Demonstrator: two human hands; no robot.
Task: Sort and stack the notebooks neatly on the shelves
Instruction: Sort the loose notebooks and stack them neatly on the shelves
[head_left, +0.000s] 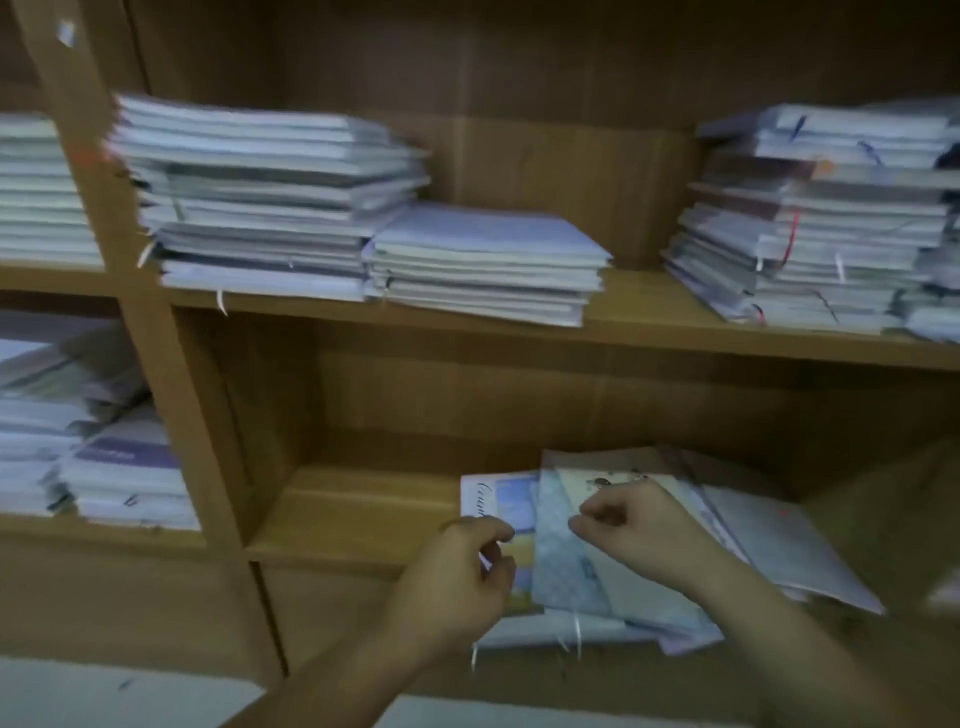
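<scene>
- The loose pile of notebooks (566, 577) is lying flat on the lower shelf (337, 514). It is fanning out like cards, and its front is sticking out past the shelf edge.
- The pile's long sides are running front to back, leaning more to the right at its right end.
- The left hand (462, 571) is sitting at the pile's left edge with its fingers curling. The blur is hiding whether it is pinching anything.
- The right hand (634, 525) is sitting over the pile's middle, also curling. I cannot tell if it is gripping.
- Both hands are right at the pile, so either one could be starting to square it up.
- The white notebook (480, 493) at the pile's left end is showing curly writing that starts "Coun". The rest is too blurry to read.
</scene>
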